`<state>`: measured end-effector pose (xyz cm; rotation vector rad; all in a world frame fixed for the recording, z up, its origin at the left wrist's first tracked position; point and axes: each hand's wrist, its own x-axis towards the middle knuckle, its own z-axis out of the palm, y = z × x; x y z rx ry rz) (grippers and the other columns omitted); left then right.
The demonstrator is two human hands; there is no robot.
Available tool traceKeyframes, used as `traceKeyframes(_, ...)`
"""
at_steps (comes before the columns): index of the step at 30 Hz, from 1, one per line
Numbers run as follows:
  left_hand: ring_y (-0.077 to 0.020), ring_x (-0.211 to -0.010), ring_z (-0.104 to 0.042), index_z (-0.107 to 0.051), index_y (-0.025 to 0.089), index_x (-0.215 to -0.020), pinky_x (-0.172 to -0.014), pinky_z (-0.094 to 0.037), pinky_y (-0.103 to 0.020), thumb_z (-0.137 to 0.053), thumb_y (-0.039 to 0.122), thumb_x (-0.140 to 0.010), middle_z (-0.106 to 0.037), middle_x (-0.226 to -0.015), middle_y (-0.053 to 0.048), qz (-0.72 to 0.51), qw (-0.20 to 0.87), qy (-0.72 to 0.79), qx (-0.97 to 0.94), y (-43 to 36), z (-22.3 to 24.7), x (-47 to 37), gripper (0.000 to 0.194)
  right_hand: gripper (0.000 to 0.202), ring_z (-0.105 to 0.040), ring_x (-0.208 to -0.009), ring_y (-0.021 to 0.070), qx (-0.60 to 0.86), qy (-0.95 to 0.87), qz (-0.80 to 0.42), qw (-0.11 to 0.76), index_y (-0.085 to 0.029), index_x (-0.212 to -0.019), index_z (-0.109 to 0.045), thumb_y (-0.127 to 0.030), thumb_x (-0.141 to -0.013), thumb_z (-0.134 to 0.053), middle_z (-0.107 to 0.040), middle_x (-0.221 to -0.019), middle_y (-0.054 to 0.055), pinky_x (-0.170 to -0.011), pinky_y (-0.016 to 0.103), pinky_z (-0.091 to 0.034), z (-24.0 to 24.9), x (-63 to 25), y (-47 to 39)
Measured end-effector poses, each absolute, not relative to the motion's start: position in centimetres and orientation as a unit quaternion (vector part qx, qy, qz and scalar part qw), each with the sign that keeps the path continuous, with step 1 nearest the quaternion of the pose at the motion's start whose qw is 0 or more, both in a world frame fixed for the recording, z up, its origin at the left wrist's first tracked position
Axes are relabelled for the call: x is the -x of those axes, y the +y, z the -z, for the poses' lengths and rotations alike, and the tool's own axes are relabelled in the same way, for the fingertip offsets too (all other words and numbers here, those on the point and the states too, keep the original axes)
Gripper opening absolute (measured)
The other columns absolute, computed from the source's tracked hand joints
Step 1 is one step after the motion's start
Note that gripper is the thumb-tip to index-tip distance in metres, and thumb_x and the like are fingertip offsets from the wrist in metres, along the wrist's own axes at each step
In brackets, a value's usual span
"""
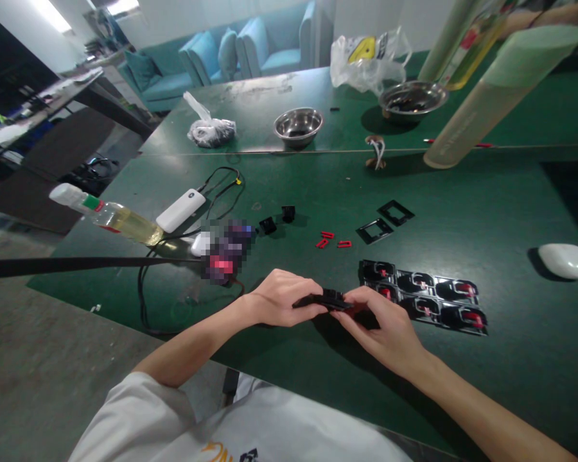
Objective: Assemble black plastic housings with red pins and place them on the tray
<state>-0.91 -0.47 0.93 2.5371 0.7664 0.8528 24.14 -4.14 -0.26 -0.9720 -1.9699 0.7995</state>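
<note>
Item, one dark, flat-looking black plastic piece (325, 299): it is sitting between your two hands, just above the near part of the green tabletop (510, 212). Your left hand (284, 298) is gripping its left end; your right hand (390, 327) is pinching its right end between thumb and fingers. This two-ended hold is probably steadying it while leaving the fingertips free to press; its finer details are too small to read. Beside your right hand, six glossy black plastic units with red inserts (455, 290) are lying in two rows of three, seemingly grouped for easy counting; your hand is partly hiding the nearer left one. Beyond your hands, three small red clips (327, 235) are lying loose, two flat black square frames (374, 231) to their right and two small black blocks (268, 225) to their left, apparently sorted by kind within reach. Outward left: a dark, pixelated device (228, 250), a white power bank (180, 210) and a clear bottle of yellowish liquid (132, 224); black cables (142, 295) are looping near your left forearm and could snag it. Farther off, two steel bowls (298, 136) are standing apart, the right one partly behind a tall green-capped bottle (491, 109).
</note>
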Motion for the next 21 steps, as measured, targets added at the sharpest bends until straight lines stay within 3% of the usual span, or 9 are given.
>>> traceKeyframes(6, -0.0085, -0.053, -0.057, -0.067, 0.019, -0.1, -0.056, -0.041, -0.02, -0.061, 0.048, -0.103, -0.062, -0.064, 0.005, -0.276, 0.274, 0.34, -0.856, -0.79, -0.95, 0.87, 0.03, 0.013, -0.071, -0.07, 0.0167, 0.399, -0.764, -0.332, 0.384, -0.025, -0.108, -0.062, -0.031, -0.101, -0.071, -0.073, -0.091, 0.003, -0.062, 0.028, -0.06, 0.51, -24.42, -4.25)
traceKeyframes(11, -0.0073, -0.056, -0.054, -0.067, 0.019, -0.101, -0.057, -0.042, -0.018, -0.066, 0.045, -0.101, -0.061, -0.068, 0.006, -0.268, 0.343, 0.368, -0.822, -0.7, -1.25, 0.81, 0.027, 0.013, -0.072, -0.072, 0.0166, 0.395, -0.749, -0.355, 0.397, -0.025, -0.11, -0.062, -0.028, -0.101, -0.07, -0.072, -0.089, 0.001, -0.063, 0.028, -0.06, 0.3, -24.47, -4.21)
traceKeyframes(21, -0.007, -0.055, -0.051, -0.07, 0.018, -0.1, -0.056, -0.042, -0.018, -0.069, 0.042, -0.098, -0.063, -0.071, 0.004, -0.271, 0.377, 0.381, -0.799, -0.69, -1.31, 0.71, 0.024, 0.014, -0.073, -0.071, 0.0177, 0.412, -0.742, -0.355, 0.393, -0.024, -0.107, -0.063, -0.037, -0.103, -0.068, -0.073, -0.086, 0.002, -0.062, 0.029, -0.061, 0.13, -24.38, -4.08)
